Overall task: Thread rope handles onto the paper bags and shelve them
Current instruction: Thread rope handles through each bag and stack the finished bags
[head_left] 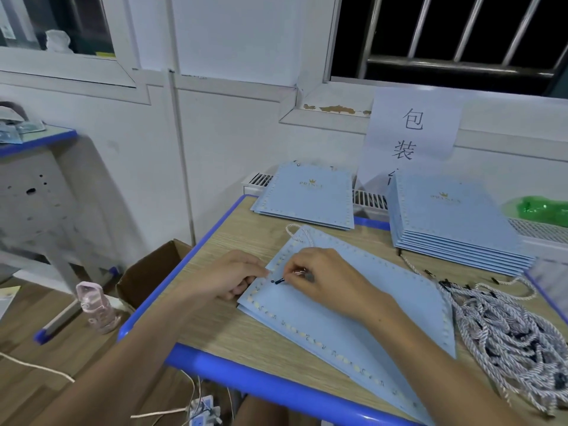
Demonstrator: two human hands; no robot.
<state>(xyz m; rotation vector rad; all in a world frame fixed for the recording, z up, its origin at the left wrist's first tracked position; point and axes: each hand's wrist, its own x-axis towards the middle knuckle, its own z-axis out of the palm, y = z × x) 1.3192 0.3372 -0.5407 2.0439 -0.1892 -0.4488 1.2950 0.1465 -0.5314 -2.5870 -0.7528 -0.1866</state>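
Right hand [319, 278] pinching rope tip [279, 281], pointing it left at hole [272, 281] just beside; left hand [233, 276] gripping paper bag [353, 318] edge, steadying.

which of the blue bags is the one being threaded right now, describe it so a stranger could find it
Start at the blue-edged wooden table. Two stacks of blue bags sit along its far edge; nearer lies the paper bag, flat and angled. It alone has hands on it: the left hand grips its corner, and the right hand pinches a black rope tip at a hole.
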